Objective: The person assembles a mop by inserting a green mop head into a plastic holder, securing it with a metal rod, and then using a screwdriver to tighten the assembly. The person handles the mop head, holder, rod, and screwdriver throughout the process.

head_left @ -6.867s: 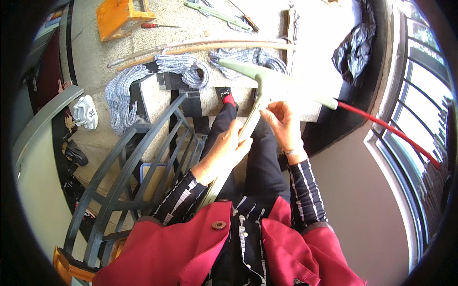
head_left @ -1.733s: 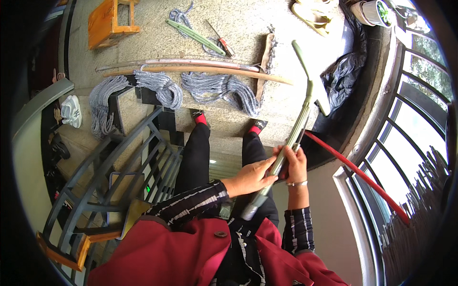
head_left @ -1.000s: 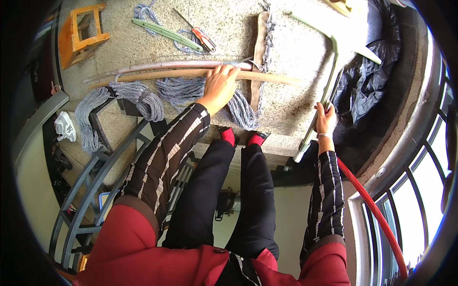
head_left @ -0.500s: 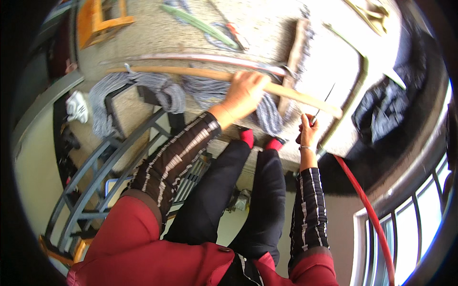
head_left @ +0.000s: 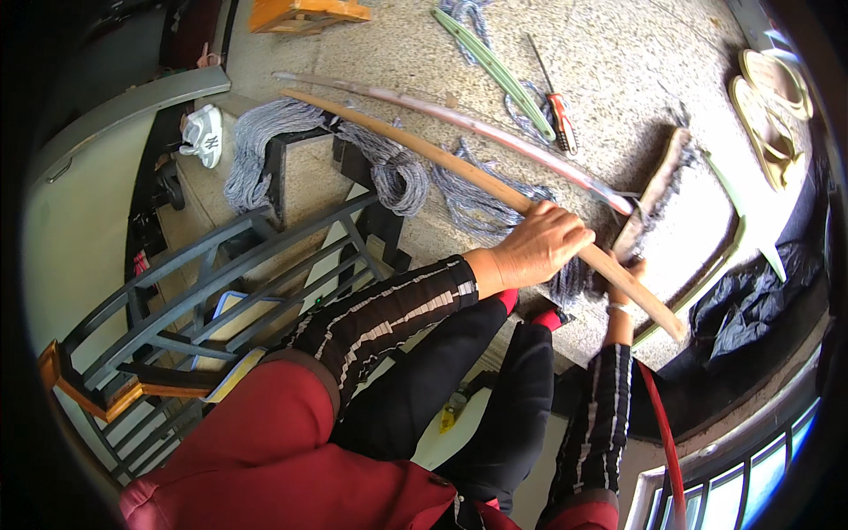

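Observation:
My left hand (head_left: 549, 243) is wrapped round a long wooden pole (head_left: 442, 159) that slants across in front of me, its thick end at the lower right. My right hand (head_left: 625, 272) is low behind the pole, beside a worn wooden block (head_left: 652, 193) fringed with grey fluff. The pole hides most of its fingers, so what it holds does not show. A pinkish-white pole (head_left: 495, 132) lies on the floor and reaches the block. Bundles of grey yarn (head_left: 399, 177) lie under and beside the wooden pole.
A screwdriver (head_left: 558, 115) and a green strip (head_left: 495, 75) lie on the speckled floor. At the right are a bent green frame (head_left: 735, 231), sandals (head_left: 767, 132) and a black plastic bag (head_left: 751, 305). Dark railings (head_left: 190, 265) stand at the left, with a white shoe (head_left: 205, 137) beyond.
My view has shifted, and the wooden pole now slants more steeply. My right hand, which held a thin dark-shafted tool, has moved behind the pole to the block; that tool is out of sight.

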Action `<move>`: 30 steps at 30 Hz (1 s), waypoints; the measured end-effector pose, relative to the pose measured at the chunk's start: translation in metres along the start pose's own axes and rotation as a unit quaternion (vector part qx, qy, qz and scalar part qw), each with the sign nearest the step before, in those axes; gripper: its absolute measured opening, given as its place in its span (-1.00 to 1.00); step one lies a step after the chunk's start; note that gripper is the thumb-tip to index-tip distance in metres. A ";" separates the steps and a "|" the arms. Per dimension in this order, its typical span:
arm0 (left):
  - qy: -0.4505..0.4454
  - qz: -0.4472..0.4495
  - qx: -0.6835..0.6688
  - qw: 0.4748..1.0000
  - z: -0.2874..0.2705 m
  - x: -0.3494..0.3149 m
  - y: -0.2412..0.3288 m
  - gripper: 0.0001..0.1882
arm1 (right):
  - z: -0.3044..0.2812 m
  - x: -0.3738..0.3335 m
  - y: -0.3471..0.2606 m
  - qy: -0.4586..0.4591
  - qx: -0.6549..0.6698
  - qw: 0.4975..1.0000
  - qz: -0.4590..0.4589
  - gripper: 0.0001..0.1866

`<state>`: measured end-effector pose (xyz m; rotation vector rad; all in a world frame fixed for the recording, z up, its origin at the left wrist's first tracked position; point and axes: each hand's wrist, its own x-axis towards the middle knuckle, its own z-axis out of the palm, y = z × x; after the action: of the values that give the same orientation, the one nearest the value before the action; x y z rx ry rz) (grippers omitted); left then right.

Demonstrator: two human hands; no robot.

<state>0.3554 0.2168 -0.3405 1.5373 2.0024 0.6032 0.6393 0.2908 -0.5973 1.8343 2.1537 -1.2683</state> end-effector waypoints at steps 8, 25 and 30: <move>0.000 0.031 0.009 0.999 0.006 -0.019 0.000 -0.72 | -0.204 0.005 -0.127 0.014 -0.133 0.991 -0.021 -0.47; -0.095 -0.086 0.086 0.988 0.084 0.013 -0.045 -0.65 | -0.303 -0.053 -0.179 0.021 -0.034 0.999 0.003 -0.46; -0.011 0.016 -0.053 0.998 0.036 0.000 0.017 -0.63 | -0.296 -0.075 -0.187 0.041 -0.046 0.998 -0.008 -0.41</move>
<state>0.3919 0.2225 -0.3569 1.5092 1.9012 0.6900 0.6396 0.4124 -0.2605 1.8676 2.2318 -1.0940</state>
